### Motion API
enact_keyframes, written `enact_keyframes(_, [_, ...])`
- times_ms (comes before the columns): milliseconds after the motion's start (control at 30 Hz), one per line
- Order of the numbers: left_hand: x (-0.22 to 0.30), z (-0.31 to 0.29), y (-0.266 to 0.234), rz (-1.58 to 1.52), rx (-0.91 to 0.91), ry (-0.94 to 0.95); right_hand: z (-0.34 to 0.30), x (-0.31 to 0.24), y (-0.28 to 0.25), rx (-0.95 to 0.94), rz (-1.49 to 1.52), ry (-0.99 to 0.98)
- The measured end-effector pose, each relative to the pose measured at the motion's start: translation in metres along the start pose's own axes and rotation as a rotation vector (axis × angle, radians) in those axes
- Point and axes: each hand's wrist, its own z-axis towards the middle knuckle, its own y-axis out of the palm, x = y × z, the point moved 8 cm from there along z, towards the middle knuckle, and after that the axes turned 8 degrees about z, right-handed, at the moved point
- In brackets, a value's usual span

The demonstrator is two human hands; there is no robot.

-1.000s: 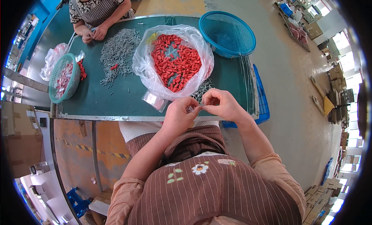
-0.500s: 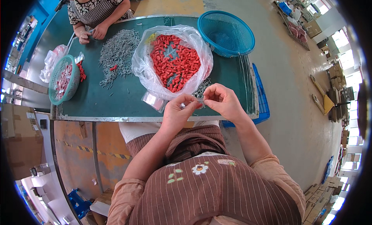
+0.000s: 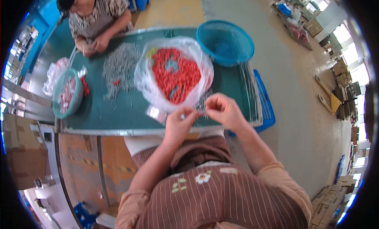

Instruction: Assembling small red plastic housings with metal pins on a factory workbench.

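Red small pieces (image 3: 185,75) fill a clear plastic bag (image 3: 143,81) whose mouth is rolled open, set on a green desk (image 3: 110,115) just beyond the wearer's hands. The left hand (image 3: 177,125) and right hand (image 3: 226,112) meet near the desk's front edge, thumbs and forefingers brought close together. The grip of each looks narrow, but blur hides whether it is closed on something; a faint reddish spot shows between the fingertips.

The bulky bag takes up the ground ahead, its near side just beside the left hand. A small scatter of grey pieces (image 3: 203,102) lies between the bag and the right hand, partly covered by both. At the bag's near left corner is a flat, pale packet (image 3: 156,114).

Left of the bag spreads a larger grey heap (image 3: 120,67), with one red piece on it. Farther left, a pale green basket (image 3: 79,91) leans at the desk's edge, red pieces beside it. A blue basket (image 3: 233,58) occupies the far right corner; a blue crate (image 3: 267,104) sits lower, beyond the right edge. Across the desk, far left, a co-worker's hands (image 3: 94,47) are together.
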Motion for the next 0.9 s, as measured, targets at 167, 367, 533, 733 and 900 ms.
enact_keyframes(167, [-0.017, -0.001, 0.001, -0.055, 0.003, -0.048, 0.001, 0.025, 0.004, 0.000, 0.037, -0.010])
enact_keyframes(367, [-0.012, 0.000, 0.009, -0.110, -0.055, -0.014, -0.002, 0.005, 0.010, -0.015, -0.101, -0.076])
enact_keyframes(533, [-0.010, 0.006, 0.011, -0.106, -0.068, 0.032, 0.003, 0.008, 0.011, -0.003, -0.073, -0.072])
enact_keyframes(733, [-0.024, -0.004, 0.021, -0.110, -0.153, -0.031, -0.015, 0.006, 0.007, -0.040, -0.058, -0.025])
enact_keyframes(900, [-0.030, 0.003, 0.019, -0.616, -0.285, -0.122, -0.031, -0.062, -0.088, 0.447, -0.627, -0.121])
